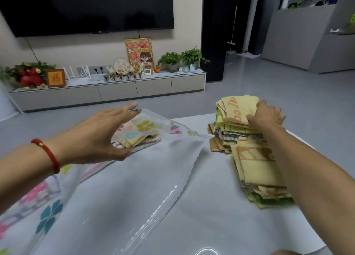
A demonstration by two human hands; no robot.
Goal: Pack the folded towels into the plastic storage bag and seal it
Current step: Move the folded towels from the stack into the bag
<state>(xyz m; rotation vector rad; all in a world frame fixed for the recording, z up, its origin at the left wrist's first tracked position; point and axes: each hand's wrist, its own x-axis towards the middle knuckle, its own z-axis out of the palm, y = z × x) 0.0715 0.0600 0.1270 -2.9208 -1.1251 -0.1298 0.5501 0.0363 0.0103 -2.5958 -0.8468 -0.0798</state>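
Towels (236,112) gripped by right hand (266,115) fingers; left hand (99,133) fingers spread over bag (157,158).

bag (153,158): clear, pink, teal, yellow flowers | towels (236,116): yellow, orange print, green, checked | bracelet (50,155): red | table (211,206): white

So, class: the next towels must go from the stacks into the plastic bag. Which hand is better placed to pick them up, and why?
The right hand. It already grips the top of the far towel stack, while the left hand hovers open over the plastic bag, away from the stacks.
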